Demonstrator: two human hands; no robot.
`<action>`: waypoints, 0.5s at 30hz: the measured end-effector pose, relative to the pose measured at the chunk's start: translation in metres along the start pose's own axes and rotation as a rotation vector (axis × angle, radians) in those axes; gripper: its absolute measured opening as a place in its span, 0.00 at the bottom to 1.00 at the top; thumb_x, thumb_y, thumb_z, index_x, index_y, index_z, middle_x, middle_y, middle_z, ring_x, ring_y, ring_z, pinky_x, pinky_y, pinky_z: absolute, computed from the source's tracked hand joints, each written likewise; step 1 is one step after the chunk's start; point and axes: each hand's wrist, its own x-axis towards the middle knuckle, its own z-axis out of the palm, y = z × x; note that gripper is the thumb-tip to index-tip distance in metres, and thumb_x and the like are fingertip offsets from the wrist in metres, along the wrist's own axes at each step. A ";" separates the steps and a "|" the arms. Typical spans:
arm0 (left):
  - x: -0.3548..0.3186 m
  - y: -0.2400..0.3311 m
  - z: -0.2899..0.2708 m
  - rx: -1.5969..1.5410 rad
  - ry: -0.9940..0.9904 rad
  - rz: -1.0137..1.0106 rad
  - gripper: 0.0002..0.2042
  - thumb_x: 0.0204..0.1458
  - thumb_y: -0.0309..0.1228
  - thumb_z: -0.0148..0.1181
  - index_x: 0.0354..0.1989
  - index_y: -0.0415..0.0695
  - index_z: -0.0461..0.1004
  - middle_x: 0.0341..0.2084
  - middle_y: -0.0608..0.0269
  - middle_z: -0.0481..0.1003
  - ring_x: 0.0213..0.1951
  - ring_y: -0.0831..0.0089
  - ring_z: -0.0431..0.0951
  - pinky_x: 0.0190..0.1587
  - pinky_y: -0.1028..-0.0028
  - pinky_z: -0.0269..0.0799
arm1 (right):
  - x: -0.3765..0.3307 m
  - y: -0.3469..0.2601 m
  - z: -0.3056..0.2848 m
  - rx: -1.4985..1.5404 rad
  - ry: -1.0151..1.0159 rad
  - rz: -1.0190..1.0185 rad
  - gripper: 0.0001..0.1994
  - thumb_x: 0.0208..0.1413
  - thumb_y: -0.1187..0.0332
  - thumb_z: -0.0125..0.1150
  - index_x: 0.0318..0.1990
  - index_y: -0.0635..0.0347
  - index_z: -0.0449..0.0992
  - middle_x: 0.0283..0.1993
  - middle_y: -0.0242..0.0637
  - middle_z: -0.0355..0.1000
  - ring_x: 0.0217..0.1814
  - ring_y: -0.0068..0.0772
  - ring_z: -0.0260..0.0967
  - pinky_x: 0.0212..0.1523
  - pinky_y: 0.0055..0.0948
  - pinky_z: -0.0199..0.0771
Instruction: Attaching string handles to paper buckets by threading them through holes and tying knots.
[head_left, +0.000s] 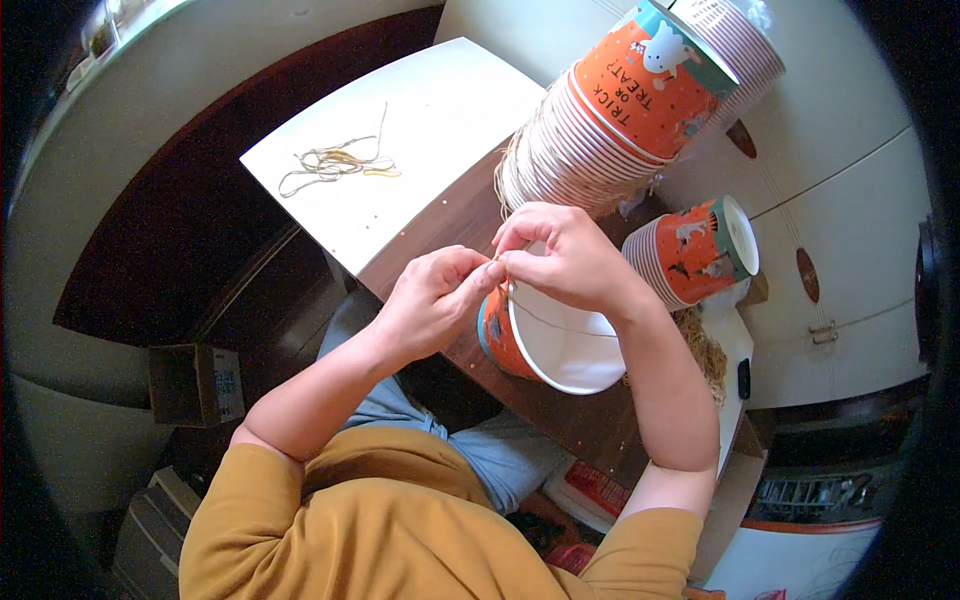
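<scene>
An orange paper bucket [507,335] with a white inside and a dark green band lies tilted on the brown table, its mouth toward my right. Over its rim, my left hand [435,295] and my right hand [565,258] meet fingertip to fingertip, both pinched on a thin tan cord. Part of a thin strand [560,325] runs across the bucket's mouth. The pinched fingers hide most of the cord between them. Just beyond my right hand stands a tall stack of nested orange buckets [640,85], with many cords draped round its rims.
A shorter bucket stack [690,250] leans right of my right forearm, near a bundle of tan cords [705,350]. Loose tangled cords [340,163] lie on the white board [440,95] at the far left. An open cardboard box [195,385] sits low at left.
</scene>
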 end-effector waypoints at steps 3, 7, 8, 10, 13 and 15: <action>0.001 -0.002 0.002 -0.002 -0.024 0.024 0.16 0.57 0.39 0.57 0.36 0.34 0.77 0.29 0.52 0.78 0.33 0.70 0.78 0.37 0.72 0.72 | -0.001 0.002 0.000 -0.006 0.007 0.007 0.07 0.45 0.71 0.61 0.27 0.68 0.77 0.30 0.38 0.73 0.35 0.27 0.71 0.39 0.27 0.71; -0.001 -0.001 0.002 -0.030 -0.020 0.002 0.14 0.56 0.36 0.58 0.36 0.34 0.77 0.27 0.54 0.77 0.31 0.73 0.77 0.36 0.73 0.72 | -0.001 -0.002 0.000 -0.022 0.017 -0.003 0.07 0.45 0.71 0.59 0.27 0.69 0.76 0.29 0.38 0.73 0.34 0.28 0.71 0.39 0.27 0.71; -0.001 -0.001 0.002 -0.031 -0.027 -0.003 0.13 0.55 0.35 0.58 0.35 0.34 0.76 0.25 0.56 0.77 0.30 0.75 0.76 0.35 0.74 0.71 | -0.001 -0.001 -0.001 -0.022 0.018 -0.002 0.07 0.45 0.71 0.59 0.27 0.69 0.76 0.29 0.38 0.73 0.34 0.28 0.71 0.39 0.27 0.71; -0.002 -0.001 0.003 -0.033 -0.036 -0.008 0.13 0.55 0.34 0.57 0.35 0.34 0.76 0.24 0.57 0.76 0.29 0.77 0.75 0.34 0.74 0.71 | -0.001 0.002 -0.001 -0.089 0.056 -0.040 0.07 0.44 0.72 0.58 0.27 0.69 0.76 0.29 0.39 0.73 0.35 0.29 0.71 0.39 0.28 0.71; -0.003 0.000 0.003 -0.059 -0.042 -0.053 0.12 0.54 0.33 0.57 0.34 0.34 0.76 0.22 0.60 0.75 0.28 0.79 0.73 0.32 0.75 0.70 | -0.002 0.004 -0.001 -0.109 0.083 -0.034 0.07 0.44 0.72 0.57 0.27 0.69 0.75 0.29 0.40 0.73 0.35 0.30 0.72 0.38 0.28 0.71; -0.004 -0.001 0.003 -0.065 -0.034 -0.036 0.12 0.55 0.34 0.56 0.33 0.34 0.75 0.20 0.64 0.74 0.26 0.81 0.71 0.31 0.77 0.69 | -0.002 0.006 -0.002 -0.110 0.090 -0.044 0.07 0.44 0.72 0.57 0.27 0.69 0.75 0.29 0.41 0.73 0.35 0.30 0.72 0.39 0.28 0.71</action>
